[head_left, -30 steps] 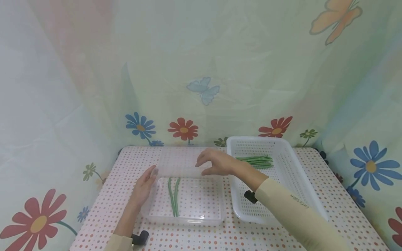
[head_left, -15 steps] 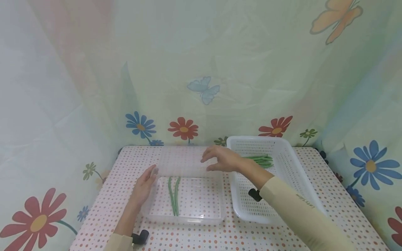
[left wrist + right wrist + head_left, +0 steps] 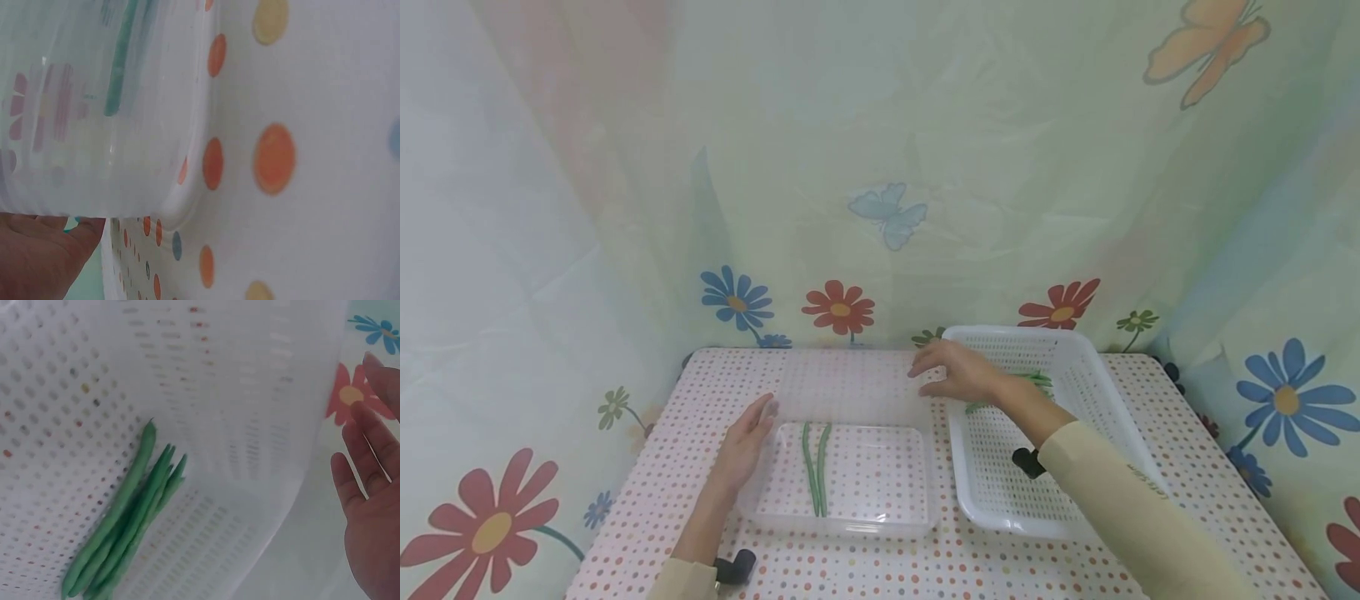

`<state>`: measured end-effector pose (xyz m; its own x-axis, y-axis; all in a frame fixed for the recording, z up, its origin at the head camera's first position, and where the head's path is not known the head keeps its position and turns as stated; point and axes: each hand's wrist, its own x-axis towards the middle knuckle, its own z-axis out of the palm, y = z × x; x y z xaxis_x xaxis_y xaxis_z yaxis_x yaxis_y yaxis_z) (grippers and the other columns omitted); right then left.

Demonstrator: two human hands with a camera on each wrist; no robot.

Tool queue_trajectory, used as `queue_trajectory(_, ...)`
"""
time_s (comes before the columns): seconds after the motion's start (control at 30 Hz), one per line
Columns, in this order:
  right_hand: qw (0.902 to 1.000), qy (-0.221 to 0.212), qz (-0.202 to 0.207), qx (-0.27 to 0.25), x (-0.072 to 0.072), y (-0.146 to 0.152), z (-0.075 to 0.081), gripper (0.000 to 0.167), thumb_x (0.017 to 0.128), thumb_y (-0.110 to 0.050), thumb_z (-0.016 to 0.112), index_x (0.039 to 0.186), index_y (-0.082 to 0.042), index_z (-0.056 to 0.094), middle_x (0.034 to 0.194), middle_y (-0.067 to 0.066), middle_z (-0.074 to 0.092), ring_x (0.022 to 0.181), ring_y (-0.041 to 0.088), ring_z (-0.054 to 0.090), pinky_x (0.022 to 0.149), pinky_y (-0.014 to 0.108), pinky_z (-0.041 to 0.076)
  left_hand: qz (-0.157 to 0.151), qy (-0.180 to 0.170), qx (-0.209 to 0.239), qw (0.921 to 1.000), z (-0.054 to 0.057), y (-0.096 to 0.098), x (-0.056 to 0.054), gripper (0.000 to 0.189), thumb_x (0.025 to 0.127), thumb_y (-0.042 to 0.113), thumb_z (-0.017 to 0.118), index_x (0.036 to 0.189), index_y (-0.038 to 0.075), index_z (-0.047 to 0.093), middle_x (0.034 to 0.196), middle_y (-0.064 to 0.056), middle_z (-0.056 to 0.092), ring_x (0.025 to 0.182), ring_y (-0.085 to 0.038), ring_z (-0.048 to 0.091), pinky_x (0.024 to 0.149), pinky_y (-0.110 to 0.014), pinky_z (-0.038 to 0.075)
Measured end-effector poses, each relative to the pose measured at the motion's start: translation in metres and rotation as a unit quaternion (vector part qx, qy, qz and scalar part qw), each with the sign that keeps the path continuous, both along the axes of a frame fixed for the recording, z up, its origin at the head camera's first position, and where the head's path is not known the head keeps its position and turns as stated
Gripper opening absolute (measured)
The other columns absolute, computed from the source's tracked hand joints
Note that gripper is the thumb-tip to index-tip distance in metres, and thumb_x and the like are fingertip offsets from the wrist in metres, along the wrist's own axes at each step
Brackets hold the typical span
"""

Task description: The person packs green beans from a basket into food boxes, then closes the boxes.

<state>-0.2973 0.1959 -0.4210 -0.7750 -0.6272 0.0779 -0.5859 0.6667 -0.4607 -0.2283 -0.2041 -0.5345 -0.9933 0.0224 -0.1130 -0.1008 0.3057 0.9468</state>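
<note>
My left hand [image 3: 739, 450] rests along the left side of a clear plastic box [image 3: 880, 527], fingers extended toward its back corner. Two green beans [image 3: 820, 475] lie lengthwise inside, left of the middle. Behind the box its clear lid [image 3: 850, 387] lies flat on the table. Holding nothing, my right hand [image 3: 958, 372] hovers at the left rim of a white perforated basket [image 3: 1045, 527], fingers loosely bent. In the right wrist view, several green beans [image 3: 122, 528] lie bunched on the basket's floor; my forearm partly hides them in the head view.
A dotted cloth covers the table [image 3: 820, 567], which ends at a patterned curtain [image 3: 760, 208] behind and on both sides. The basket stands close to the right of the box. Black camera mounts [image 3: 736, 567] protrude from both wrists.
My right hand has moved right, from above the lid to the basket's left rim, covering more of the beans there. My left hand, the box and its two beans have stayed put.
</note>
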Motion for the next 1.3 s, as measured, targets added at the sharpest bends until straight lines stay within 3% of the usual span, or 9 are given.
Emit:
queue_trajectory(0.23, 0.9994, -0.005, -0.019, -0.028, -0.004, 0.018, -0.007, 0.028, 0.091, -0.012, 0.080, 0.119, -0.013, 0.079, 0.129, 0.009, 0.072, 0.129, 0.034, 0.062, 0.110, 0.056, 0.053, 0.000, -0.003, 0.002, 1.0000, 0.001, 0.000, 0.000, 0.051, 0.113, 0.036, 0.041, 0.163, 0.030, 0.033, 0.169, 0.003, 0.037, 0.161, -0.021, 0.023, 0.133, -0.051, 0.018)
queue_trajectory(0.5, 0.9965, 0.000, -0.068, -0.048, -0.007, 0.036, -0.010, 0.030, 0.095, -0.013, 0.076, 0.125, -0.008, 0.076, 0.136, 0.016, 0.069, 0.133, 0.040, 0.059, 0.112, 0.063, 0.049, 0.001, 0.000, 0.001, 1.0000, 0.000, 0.000, 0.000, 0.051, 0.113, 0.037, 0.042, 0.163, 0.029, 0.034, 0.169, 0.003, 0.037, 0.161, -0.021, 0.023, 0.133, -0.051, 0.018)
queue_trajectory(0.93, 0.9882, 0.004, -0.139, -0.065, -0.013, 0.069, -0.022, 0.028, 0.099, -0.009, 0.068, 0.126, -0.001, 0.072, 0.128, 0.019, 0.072, 0.121, 0.042, 0.065, 0.103, 0.062, 0.054, 0.000, 0.007, -0.002, 1.0000, 0.000, 0.001, 0.001, 0.051, 0.113, 0.037, 0.042, 0.162, 0.029, 0.034, 0.168, 0.002, 0.039, 0.160, -0.022, 0.025, 0.133, -0.052, 0.018)
queue_trajectory(1.17, 0.9863, -0.001, -0.160, -0.040, -0.013, 0.079, -0.030, 0.029, 0.098, -0.011, 0.070, 0.125, -0.001, 0.073, 0.126, 0.019, 0.073, 0.118, 0.041, 0.066, 0.101, 0.061, 0.056, 0.000, 0.006, -0.003, 1.0000, 0.001, 0.001, 0.001, 0.051, 0.113, 0.037, 0.041, 0.163, 0.029, 0.033, 0.168, 0.003, 0.039, 0.161, -0.022, 0.024, 0.133, -0.052, 0.018)
queue_trajectory(1.3, 0.9842, -0.027, -0.175, -0.012, -0.011, 0.083, -0.036, 0.030, 0.097, -0.014, 0.072, 0.125, -0.001, 0.073, 0.127, 0.021, 0.072, 0.121, 0.043, 0.065, 0.103, 0.063, 0.054, 0.000, 0.006, 0.000, 1.0000, 0.000, 0.001, 0.001, 0.050, 0.113, 0.035, 0.041, 0.162, 0.031, 0.034, 0.168, 0.003, 0.038, 0.161, -0.021, 0.024, 0.133, -0.051, 0.017)
